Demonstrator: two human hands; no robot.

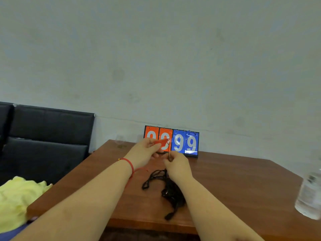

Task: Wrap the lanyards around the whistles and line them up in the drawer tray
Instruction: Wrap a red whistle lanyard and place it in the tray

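My left hand [147, 150] holds a red whistle [160, 142] above the far part of the wooden table [234, 180], its fingers curled around it. Just to the right, my right hand [176, 164] pinches the black lanyard cord [168, 154] that hangs from the whistle's end. The rest of the black lanyard [166, 186] lies in a loose tangle on the table below my right wrist, partly hidden by my forearm. No drawer tray is in view.
A flip scoreboard [184, 142] with orange and blue number cards stands at the table's far edge against the wall. A clear water bottle [310, 193] stands at the right. Black sofa [46, 136] and yellow cloth [15, 197] sit to the left.
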